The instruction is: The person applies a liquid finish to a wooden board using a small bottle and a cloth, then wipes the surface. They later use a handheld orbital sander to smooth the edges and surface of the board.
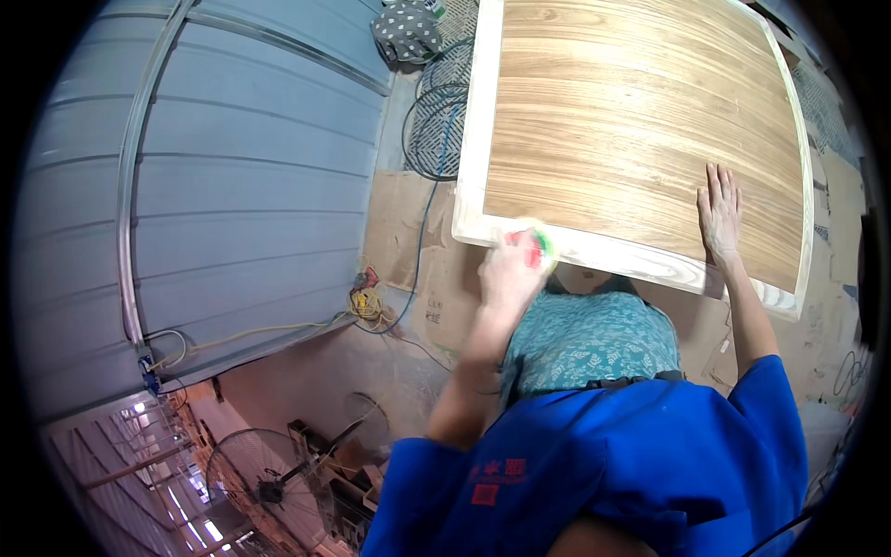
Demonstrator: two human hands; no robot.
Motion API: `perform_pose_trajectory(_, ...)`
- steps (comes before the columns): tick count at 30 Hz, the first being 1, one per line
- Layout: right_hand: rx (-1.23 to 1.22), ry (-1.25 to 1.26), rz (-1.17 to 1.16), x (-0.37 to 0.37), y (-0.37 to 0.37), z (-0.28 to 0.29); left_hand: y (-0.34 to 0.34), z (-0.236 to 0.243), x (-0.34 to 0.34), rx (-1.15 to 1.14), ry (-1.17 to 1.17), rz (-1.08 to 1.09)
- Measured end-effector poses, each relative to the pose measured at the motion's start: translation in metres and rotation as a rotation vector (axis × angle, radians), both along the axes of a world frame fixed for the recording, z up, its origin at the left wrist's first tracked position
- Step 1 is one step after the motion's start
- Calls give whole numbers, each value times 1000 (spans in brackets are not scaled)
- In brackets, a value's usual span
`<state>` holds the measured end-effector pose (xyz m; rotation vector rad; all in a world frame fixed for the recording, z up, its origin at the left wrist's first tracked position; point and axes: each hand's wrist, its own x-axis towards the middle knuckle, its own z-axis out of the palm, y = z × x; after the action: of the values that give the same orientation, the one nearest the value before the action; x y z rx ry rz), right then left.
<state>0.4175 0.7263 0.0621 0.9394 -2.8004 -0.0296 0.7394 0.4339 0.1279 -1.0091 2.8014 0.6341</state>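
A large wood-grain panel (613,121) with a pale wooden border (640,263) lies in front of me. At the near left part of this border is my left hand (508,271), smeared by motion. It is closed on a small red, green and yellow thing (542,247) against the border; its exact kind is too blurred to make out. My right hand (720,218) lies flat on the panel near its close right corner, fingers stretched forward and holding nothing.
A grey corrugated metal wall (251,176) runs along the left. Beside the panel stand coiled wire rings (436,130) and a grey patterned cloth (406,32). A blue hose (425,223) and a bundled yellow cord (369,308) lie on the floor. Behind me at left is a large fan (269,490).
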Motion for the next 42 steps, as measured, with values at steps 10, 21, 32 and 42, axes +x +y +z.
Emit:
perform_pose_trajectory(10, -26, -17, -14, -1, -4, -4, -59, -13, 27, 24, -57, 222)
perform_pose_trajectory(21, 23, -30, 88, 1, -7, 14, 129, 11, -68, 168, 121, -221)
perform_pose_trajectory(32, -14, -52, 27, -34, 117, 14, -52, -10, 13, -59, -22, 399)
perform_pose_trajectory(42, -58, -43, 51, -43, 127, 8, 100, 4, -72, 72, 100, -50)
